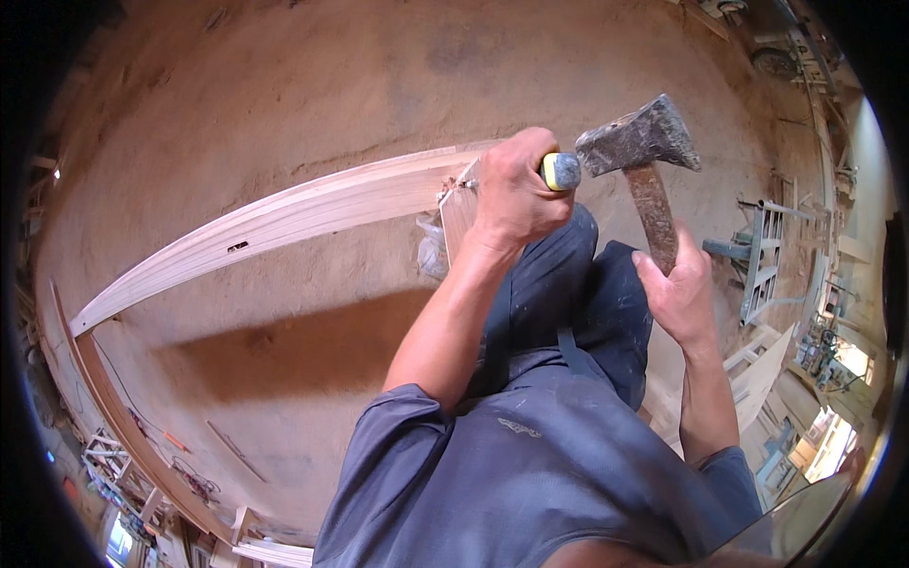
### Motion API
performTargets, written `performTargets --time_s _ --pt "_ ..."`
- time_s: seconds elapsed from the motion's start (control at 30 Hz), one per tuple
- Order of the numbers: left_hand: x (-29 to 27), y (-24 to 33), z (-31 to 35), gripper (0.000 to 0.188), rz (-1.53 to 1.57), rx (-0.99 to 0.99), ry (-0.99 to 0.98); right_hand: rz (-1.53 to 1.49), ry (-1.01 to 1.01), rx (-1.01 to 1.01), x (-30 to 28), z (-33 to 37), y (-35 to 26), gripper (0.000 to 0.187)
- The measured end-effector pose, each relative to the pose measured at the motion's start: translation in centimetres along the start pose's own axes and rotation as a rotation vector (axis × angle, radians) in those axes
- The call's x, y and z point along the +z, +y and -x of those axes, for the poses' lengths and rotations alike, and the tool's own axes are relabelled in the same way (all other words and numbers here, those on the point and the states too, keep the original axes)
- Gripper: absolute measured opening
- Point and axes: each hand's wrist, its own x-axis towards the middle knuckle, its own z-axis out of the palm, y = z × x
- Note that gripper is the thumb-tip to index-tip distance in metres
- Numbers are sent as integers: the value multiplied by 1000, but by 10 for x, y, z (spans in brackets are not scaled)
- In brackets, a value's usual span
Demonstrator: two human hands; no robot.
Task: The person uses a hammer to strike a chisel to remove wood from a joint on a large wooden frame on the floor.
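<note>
My left hand is wrapped round the yellow and grey handle of a chisel. Its fist covers most of the tool, and the blade is largely hidden beside the wood. Below and left of the fist lies the end of a long pale wooden beam, with some chips around a cut there. In my right hand is the wooden haft of a hatchet. The hatchet's dark, worn head is raised just right of the chisel's capped end, with a small gap between them.
A dark slot shows in the beam's side. Beneath it, a clear plastic bag rests on the earthen floor. A brown plank runs along the left. Metal frames stand at the right, past my knees.
</note>
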Motion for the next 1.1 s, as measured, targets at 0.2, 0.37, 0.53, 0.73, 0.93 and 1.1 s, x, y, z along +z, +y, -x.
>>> performTargets --time_s 0.2,0.37,0.53,0.73,0.93,1.1 --pt "-94 -34 20 12 524 -182 285 -234 19 331 15 44 17 22" --pt "-52 -6 23 9 13 -6 294 -404 -126 604 31 74 48 20" --pt "-91 1 15 5 200 -52 539 -521 -110 629 47 92 75 20" --pt "-129 25 -14 5 528 -144 540 -510 -163 577 47 79 78 24" --pt "-110 -11 3 4 575 -112 364 -428 -209 572 47 64 65 23" --pt "-97 -18 1 4 552 -49 254 -365 -224 558 53 69 73 25"
